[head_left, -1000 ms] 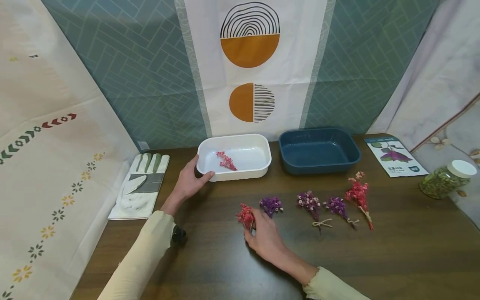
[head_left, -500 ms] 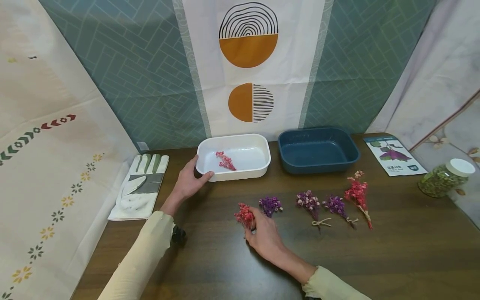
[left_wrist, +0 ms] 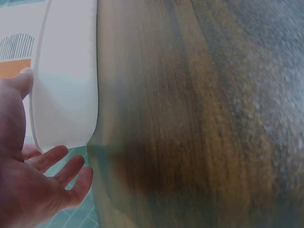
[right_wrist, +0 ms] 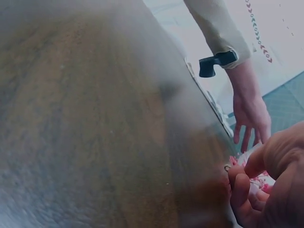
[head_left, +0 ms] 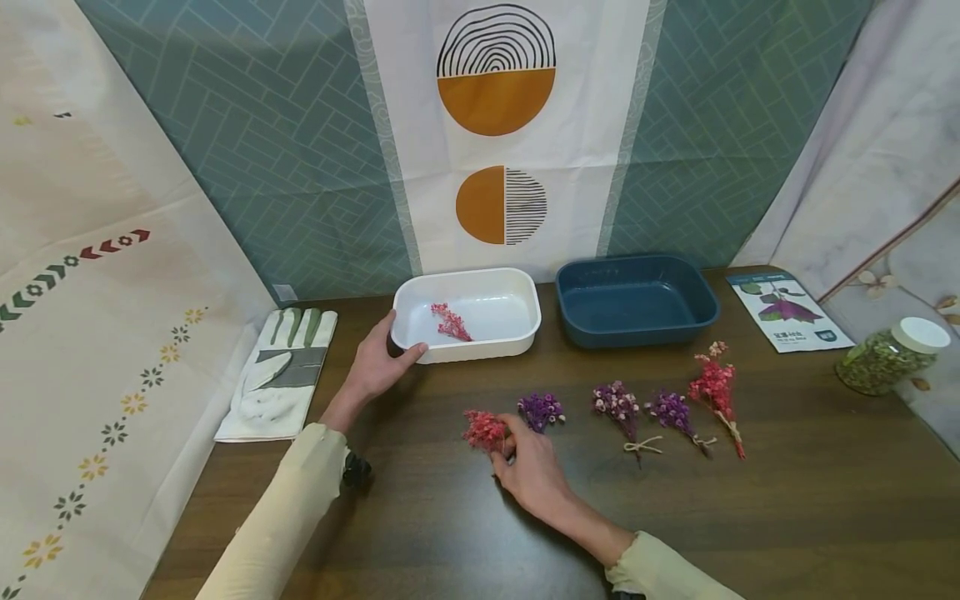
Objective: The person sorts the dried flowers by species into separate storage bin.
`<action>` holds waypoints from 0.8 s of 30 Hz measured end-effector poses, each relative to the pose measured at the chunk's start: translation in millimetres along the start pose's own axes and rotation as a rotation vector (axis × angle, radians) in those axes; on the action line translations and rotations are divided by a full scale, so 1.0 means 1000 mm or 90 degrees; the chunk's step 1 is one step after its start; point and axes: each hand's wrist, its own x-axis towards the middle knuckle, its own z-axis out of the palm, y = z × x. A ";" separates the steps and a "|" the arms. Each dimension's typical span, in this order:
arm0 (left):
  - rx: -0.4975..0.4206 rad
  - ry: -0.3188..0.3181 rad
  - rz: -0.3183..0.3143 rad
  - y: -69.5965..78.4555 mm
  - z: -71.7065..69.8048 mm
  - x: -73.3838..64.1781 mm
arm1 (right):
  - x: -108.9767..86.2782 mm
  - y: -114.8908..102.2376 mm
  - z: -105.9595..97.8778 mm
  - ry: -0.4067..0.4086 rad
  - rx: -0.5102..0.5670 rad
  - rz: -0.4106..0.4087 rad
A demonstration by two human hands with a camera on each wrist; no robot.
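Observation:
My left hand (head_left: 377,360) holds the left front corner of a white rectangular dish (head_left: 510,346), thumb at the rim and fingers along the outer end. A small pink dried flower sprig (head_left: 452,322) lies inside the dish. Between thumb and fingers, my right hand (head_left: 531,468) pinches a bunch of red dried flowers (head_left: 483,430); its stems are mostly hidden by the hand. Just behind the right hand lies a purple bunch (head_left: 541,411). In the right wrist view, the right hand (right_wrist: 270,180) hides most of the red flowers.
To the right lie a pale purple bunch (head_left: 617,402), a violet bunch (head_left: 672,412) and a red bunch (head_left: 715,385), tied with twine. A blue dish (head_left: 637,337) stands beyond them. Gloves (head_left: 281,375) lie left; a seed packet (head_left: 790,314) and jar (head_left: 891,358) stand right.
The red flower heads in my right hand have shifted a little left and tipped over sideways. My left hand and the white dish keep their place.

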 end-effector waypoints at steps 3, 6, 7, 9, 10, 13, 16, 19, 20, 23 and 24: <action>0.002 0.001 0.001 0.000 0.000 0.000 | 0.000 0.000 -0.002 -0.011 0.023 0.010; 0.002 0.000 0.001 0.000 0.000 0.000 | 0.001 -0.001 -0.004 -0.014 0.037 0.015; 0.002 -0.001 0.000 0.000 0.000 0.000 | 0.002 -0.001 -0.005 -0.013 0.038 0.013; 0.001 -0.001 -0.001 0.000 0.000 -0.001 | 0.003 -0.002 -0.006 -0.010 0.038 0.008; 0.001 -0.001 -0.001 0.000 0.000 -0.001 | 0.003 -0.002 -0.007 -0.010 0.042 0.006; 0.001 0.000 -0.003 0.000 0.000 -0.001 | 0.005 -0.004 -0.008 -0.018 0.077 0.005; 0.003 0.000 -0.008 0.000 0.000 0.000 | 0.007 -0.005 -0.011 -0.032 0.128 0.011; 0.003 0.001 -0.011 0.000 0.000 0.000 | 0.010 -0.008 -0.015 -0.038 0.161 0.013; 0.003 0.001 -0.011 -0.001 0.000 0.000 | 0.012 -0.009 -0.016 -0.037 0.168 0.013; 0.002 0.000 -0.010 -0.001 0.001 0.000 | 0.018 -0.013 -0.023 -0.031 0.182 0.011; 0.001 0.001 -0.010 -0.001 0.001 0.000 | 0.020 -0.014 -0.026 -0.030 0.186 0.011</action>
